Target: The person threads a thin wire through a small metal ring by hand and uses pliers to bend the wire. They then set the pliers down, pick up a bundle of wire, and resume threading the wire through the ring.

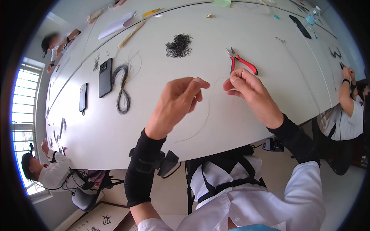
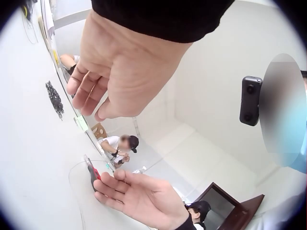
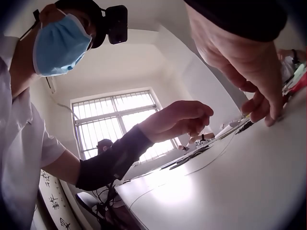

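A thin wire [image 1: 208,111] curves from the right hand's fingertips across the white table, its other end lying toward the near edge. My right hand [image 1: 252,92] pinches the wire between thumb and fingers, just in front of red-handled pliers [image 1: 248,64]. To the left, my left hand [image 1: 173,98] is held above the table with nothing in it. In the left wrist view the left hand's fingers [image 2: 88,93] are loosely bent and the thumb stands apart from them. Beyond both hands sits a pile of small black curled wire pieces [image 1: 179,45].
Left of the hands lie a tied coil of dark wire [image 1: 122,71], a large dark phone [image 1: 105,79] and a smaller phone [image 1: 83,98]. A water bottle [image 1: 312,17] and a long black object [image 1: 300,27] are at the far right. Other people sit around the table [image 1: 154,150].
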`<state>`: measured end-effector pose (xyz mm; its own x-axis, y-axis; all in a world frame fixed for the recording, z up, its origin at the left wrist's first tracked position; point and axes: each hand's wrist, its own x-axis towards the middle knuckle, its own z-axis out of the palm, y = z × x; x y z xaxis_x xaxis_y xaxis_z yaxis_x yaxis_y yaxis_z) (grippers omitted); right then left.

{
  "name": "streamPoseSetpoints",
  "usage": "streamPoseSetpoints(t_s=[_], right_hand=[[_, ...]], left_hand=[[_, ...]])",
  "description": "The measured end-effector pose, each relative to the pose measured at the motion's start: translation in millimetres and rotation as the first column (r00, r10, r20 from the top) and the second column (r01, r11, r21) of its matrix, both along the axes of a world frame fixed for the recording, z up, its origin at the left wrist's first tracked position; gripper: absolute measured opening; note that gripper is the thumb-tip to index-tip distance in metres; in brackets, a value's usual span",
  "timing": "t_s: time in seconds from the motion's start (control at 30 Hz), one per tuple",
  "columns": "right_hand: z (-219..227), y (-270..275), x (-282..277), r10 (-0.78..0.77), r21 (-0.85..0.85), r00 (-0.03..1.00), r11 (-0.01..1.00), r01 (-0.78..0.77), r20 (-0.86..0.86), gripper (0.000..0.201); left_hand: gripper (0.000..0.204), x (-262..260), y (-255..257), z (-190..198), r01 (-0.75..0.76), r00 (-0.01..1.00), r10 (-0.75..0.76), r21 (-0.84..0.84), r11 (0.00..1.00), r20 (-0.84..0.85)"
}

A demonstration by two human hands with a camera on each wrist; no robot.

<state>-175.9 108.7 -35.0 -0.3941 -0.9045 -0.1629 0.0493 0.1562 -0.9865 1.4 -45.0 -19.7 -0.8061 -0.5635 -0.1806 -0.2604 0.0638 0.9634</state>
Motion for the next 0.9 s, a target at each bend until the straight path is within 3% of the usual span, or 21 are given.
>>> streamPoseSetpoints(t_s=[0.03,0.1,0.2,0.33,0.43,0.5,0.57,0.63,0.67,0.73,0.9], right_hand=[[1.4,1.6,5.6,0.027,-0.016,0.999,0.999,-0.027,-0.031,0.021],[-0.1,3.3,17.0,0.106,-0.036,0.99,0.993,-0.11,-0.094,0.019],[11.6,7.6,17.9,0.19,0.1,0.969,0.979,-0.175,-0.161,0.014],[7.5,13.9,-1.2,0.155,0.165,0.964,0.979,-0.121,-0.217,0.017],[9.6,15.8,1.0,0.27,0.253,0.935,0.944,-0.211,-0.228,0.02],[-1.0,8.4,9.5,0.036,-0.057,0.717,0.993,-0.106,-0.696,0.026],[-1.8,0.2,16.2,-0.084,-0.205,0.674,0.974,-0.101,-0.734,0.03],[13.7,-14.7,17.2,0.007,-0.165,0.885,0.982,-0.095,-0.465,0.031],[15.6,-22.1,17.4,0.063,-0.153,0.926,0.98,-0.128,-0.372,0.032],[17.8,-35.8,16.2,0.169,-0.141,0.971,0.971,-0.194,-0.171,0.032],[8.6,-54.2,11.9,0.1,-0.241,0.991,0.967,-0.076,0.086,0.031]], left_hand=[[0.029,-6.5,12.8,-2.3,-0.001,0.999,0.01,0.204,0.979,-0.042],[0.036,-14.8,29.1,-6.2,0.021,0.992,0.055,0.577,0.817,-0.113],[0.029,-16.0,22.8,-7.4,-0.064,0.924,0.273,0.598,0.799,-0.267],[0.022,1.0,-2.5,5.6,-0.247,0.834,0.411,0.417,0.874,-0.367],[0.022,10.3,-9.1,11.9,-0.311,0.835,0.407,0.292,0.904,-0.369],[0.023,12.9,-4.7,14.6,-0.293,0.88,0.346,0.199,0.935,-0.327],[0.027,9.5,12.5,20.9,-0.199,0.966,0.202,0.04,0.979,-0.162],[0.025,4.2,21.9,8.2,-0.078,0.993,0.062,-0.155,0.985,-0.105],[0.024,2.7,26.3,3.9,-0.07,0.995,0.056,-0.172,0.983,-0.083],[0.021,-3.5,35.4,6.5,-0.092,0.992,0.069,-0.231,0.969,-0.104],[0.024,-4.7,23.6,-0.7,-0.062,0.998,0.057,-0.19,0.98,-0.032]])
